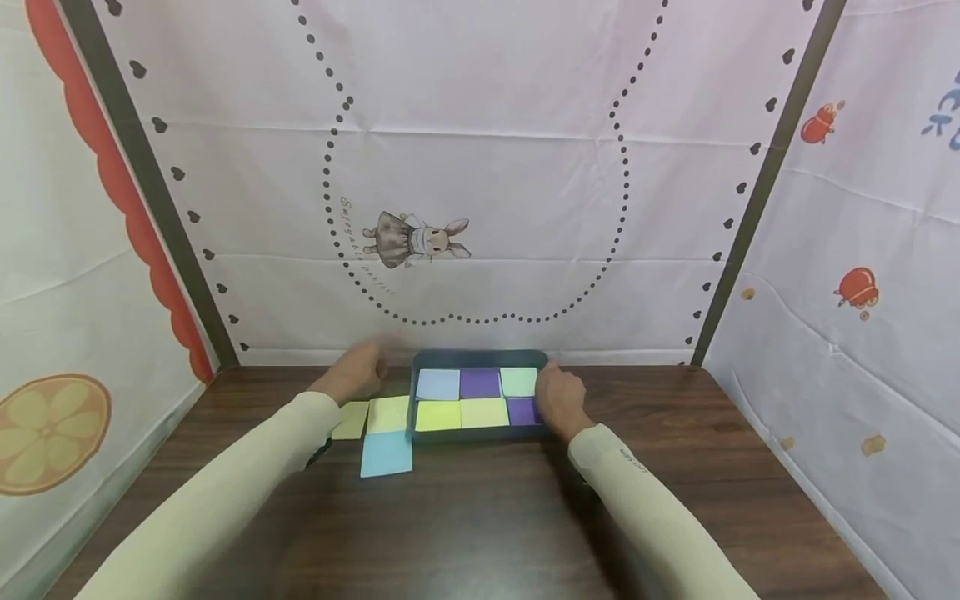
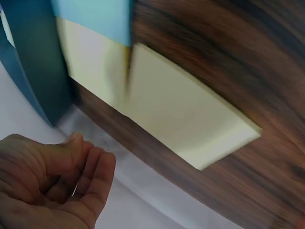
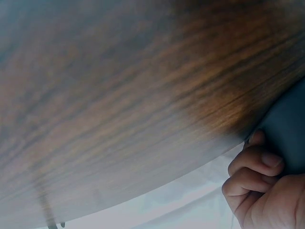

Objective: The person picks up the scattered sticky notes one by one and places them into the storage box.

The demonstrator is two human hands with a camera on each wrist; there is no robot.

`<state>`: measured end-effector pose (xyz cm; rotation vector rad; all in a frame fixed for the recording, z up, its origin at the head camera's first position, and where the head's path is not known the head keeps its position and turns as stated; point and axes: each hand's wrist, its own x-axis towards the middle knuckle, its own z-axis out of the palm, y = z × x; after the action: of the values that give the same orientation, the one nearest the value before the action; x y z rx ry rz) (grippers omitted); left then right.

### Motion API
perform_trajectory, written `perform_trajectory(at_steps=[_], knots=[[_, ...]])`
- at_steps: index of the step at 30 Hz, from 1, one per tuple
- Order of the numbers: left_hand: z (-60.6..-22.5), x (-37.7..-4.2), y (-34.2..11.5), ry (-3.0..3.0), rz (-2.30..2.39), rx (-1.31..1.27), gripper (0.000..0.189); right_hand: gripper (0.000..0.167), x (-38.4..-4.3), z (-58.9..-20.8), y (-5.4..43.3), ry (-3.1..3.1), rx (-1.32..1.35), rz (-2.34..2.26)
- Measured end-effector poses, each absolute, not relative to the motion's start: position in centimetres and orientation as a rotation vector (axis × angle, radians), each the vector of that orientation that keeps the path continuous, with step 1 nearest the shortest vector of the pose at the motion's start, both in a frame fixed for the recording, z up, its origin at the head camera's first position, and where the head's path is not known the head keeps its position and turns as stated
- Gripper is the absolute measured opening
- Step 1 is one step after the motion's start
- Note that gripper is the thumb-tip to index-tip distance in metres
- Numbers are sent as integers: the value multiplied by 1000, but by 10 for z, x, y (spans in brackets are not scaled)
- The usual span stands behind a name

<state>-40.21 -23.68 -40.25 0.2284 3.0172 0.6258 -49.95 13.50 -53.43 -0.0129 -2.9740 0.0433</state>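
A dark teal tray (image 1: pixel 480 434) stands near the table's back edge. Inside lie two rows of square sticky notes: light blue (image 1: pixel 438 384), purple (image 1: pixel 479 383) and pale green (image 1: pixel 519 382) behind; yellow (image 1: pixel 438 415), pale yellow (image 1: pixel 483 412) and purple (image 1: pixel 522 411) in front. My right hand (image 1: pixel 561 397) grips the tray's right end, fingers curled at its side. My left hand (image 2: pixel 62 181), its fingers loosely bent and holding nothing, hovers left of the tray, past two pale yellow sticky notes (image 2: pixel 183 109). A blue sticky note (image 1: pixel 387 454) lies in front of them.
The dark wood table (image 1: pixel 480 533) runs up to a white printed cloth (image 1: pixel 480 167) behind the tray. More cloth hangs on the left and right sides, with dark poles (image 1: pixel 765 183) at the corners.
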Motion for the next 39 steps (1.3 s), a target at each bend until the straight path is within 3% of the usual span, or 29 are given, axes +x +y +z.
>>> perform_trajectory(at_steps=[6,11,32,39], knots=[[-407,-394,-267,2959,588,246,20,24,-491,-523,135,-2958,5,46],[-411,-382,-288,2940,624,301,41,25,-492,-522,135,-2956,6,22],[-425,-377,-307,2983,419,361,26,34,-501,-532,135,-2989,10,12],[-425,-381,-308,2960,452,349,30,27,-494,-528,133,-2968,-4,43]])
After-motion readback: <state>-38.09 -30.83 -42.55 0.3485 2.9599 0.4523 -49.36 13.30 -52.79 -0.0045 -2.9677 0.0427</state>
